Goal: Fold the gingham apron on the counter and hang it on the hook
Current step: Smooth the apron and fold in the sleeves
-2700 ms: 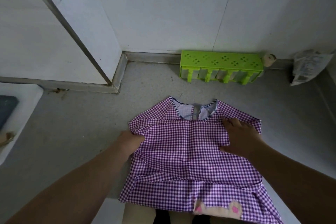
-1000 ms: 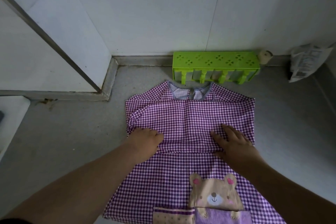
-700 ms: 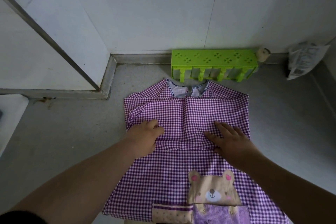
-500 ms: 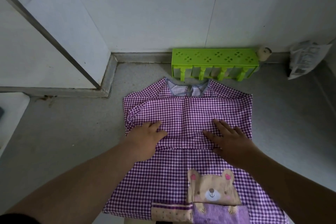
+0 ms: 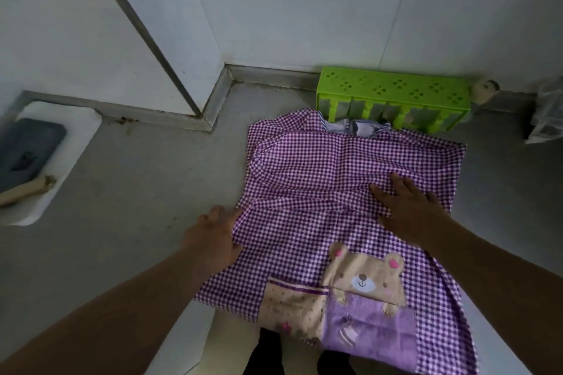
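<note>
Apron (image 5: 320,192): flat on table (image 5: 137,192), neckline away, bear-pocket hem nearest.
Left hand (image 5: 213,237): fingers pinching left edge.
Right hand (image 5: 408,210): fingers spread, pressing flat.

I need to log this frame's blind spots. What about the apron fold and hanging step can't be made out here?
Head view:
- Hook: not in frame.
- Apron hem: hangs over the counter edge, cut off by the frame's bottom.
- Left hand grip: fingertips sit at the cloth edge; whether they pinch it is unclear.
- Bag: cropped at right, blurred.
</note>
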### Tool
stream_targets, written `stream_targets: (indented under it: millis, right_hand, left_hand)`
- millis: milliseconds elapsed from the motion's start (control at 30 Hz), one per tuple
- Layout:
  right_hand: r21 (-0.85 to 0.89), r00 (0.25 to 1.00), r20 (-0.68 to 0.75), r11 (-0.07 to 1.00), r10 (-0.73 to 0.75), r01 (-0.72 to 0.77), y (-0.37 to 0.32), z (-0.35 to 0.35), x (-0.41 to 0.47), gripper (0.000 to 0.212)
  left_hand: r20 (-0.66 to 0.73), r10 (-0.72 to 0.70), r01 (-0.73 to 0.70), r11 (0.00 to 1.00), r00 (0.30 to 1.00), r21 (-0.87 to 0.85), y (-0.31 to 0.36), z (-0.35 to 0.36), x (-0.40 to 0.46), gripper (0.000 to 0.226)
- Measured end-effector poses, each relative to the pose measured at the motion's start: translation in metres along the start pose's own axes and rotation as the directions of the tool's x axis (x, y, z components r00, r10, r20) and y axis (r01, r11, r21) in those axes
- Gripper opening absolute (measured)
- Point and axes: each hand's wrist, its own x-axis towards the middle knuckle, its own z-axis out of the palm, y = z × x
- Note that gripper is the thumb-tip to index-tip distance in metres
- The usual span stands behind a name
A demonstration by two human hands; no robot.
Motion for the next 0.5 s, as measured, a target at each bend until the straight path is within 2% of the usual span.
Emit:
stream_targets:
  millis: [67,167,233,333,400,500]
  right_hand:
    - [-0.07,0.993,-0.118,0.997,0.014,-0.022,-0.021,-0.002,-0.017,0.081]
    - [-0.004,0.943,-0.294,0.987,-0.153,0.159,-0.075,0.01,-0.058,0.084]
    - [-0.02,0.938,-0.215,0.962,-0.272,0.274,-0.116,0.03,-0.087,0.09]
    - [-0.038,0.974,-0.04,0.975,-0.222,0.22,-0.149,0.062,-0.103,0.107]
    - [-0.04,0.982,-0.026,0.982,-0.188,0.187,-0.155,0.07,-0.104,0.115]
    - [-0.051,0.985,-0.028,0.984,-0.172,0.17,-0.15,0.068,-0.098,0.118]
  left_hand:
    - [0.023,-0.04,0.04,0.999,0.999,0.008,-0.002,0.005,-0.006,0.085]
    - [0.045,-0.042,0.044,0.998,0.998,-0.042,-0.003,0.006,0.0,0.087]
    - [0.045,-0.034,0.039,0.993,0.998,-0.114,-0.005,0.003,0.006,0.091]
    - [0.014,-0.094,0.095,0.977,0.996,-0.193,-0.011,0.006,0.007,0.086]
    - [0.02,-0.147,0.148,0.973,0.989,-0.178,-0.021,0.012,-0.003,0.083]
    - [0.13,-0.107,0.123,0.986,0.986,-0.115,-0.043,0.025,-0.02,0.089]
